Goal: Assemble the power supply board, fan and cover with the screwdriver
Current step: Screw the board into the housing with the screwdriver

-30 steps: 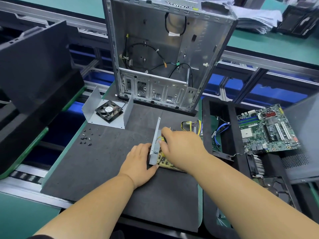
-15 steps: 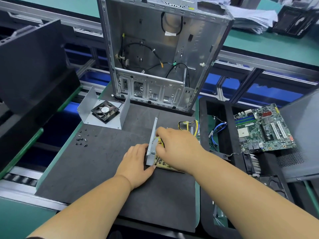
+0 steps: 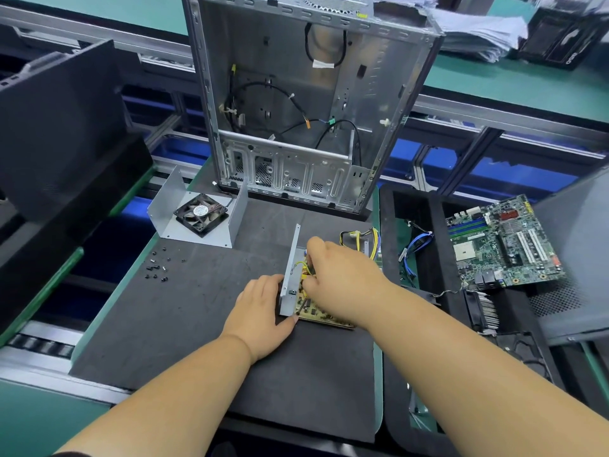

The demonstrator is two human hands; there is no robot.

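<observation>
left hand (image 3: 263, 311) fingers curl round the thin metal bracket (image 3: 290, 282); right hand (image 3: 342, 282) fingers, hidden, cover the yellowish power supply board (image 3: 316, 313).

Electronics assembly line, conveyor rails (image 3: 494, 117), open computer chassis (image 3: 306, 103), motherboard (image 3: 504, 242)
</observation>
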